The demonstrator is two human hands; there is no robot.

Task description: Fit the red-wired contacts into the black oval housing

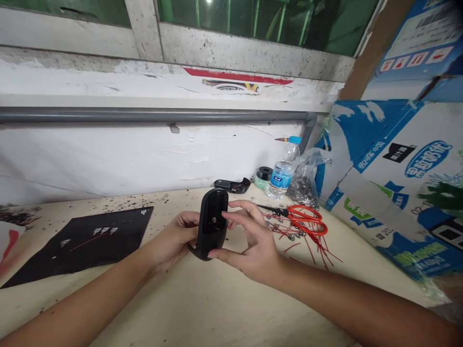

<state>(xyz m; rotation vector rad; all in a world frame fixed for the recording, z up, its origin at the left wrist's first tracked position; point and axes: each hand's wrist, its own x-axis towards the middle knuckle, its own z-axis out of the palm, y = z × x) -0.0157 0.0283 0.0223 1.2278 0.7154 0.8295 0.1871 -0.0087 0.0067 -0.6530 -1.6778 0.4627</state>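
A black plastic housing [213, 225], rounded at the top and hollow inside, stands tilted upright between my two hands above the table. Small metallic bits show inside its hollow. My left hand [177, 236] grips it from the left, with some fingertips hidden behind it. My right hand [251, 238] has its thumb on the lower front edge and its fingertips at the right rim. Behind lies a similar black housing [232, 186] with a red wire. To the right, orange-handled scissors [307, 219] rest among red wires [316, 248] and small metal parts.
A black mat [90, 241] at left carries small metal pieces and a red wire. At the back right stand a water bottle [282, 176], a tape roll [263, 178] and a clear bag of metal parts [304, 185]. A large blue-and-white carton [390, 168] borders the right side.
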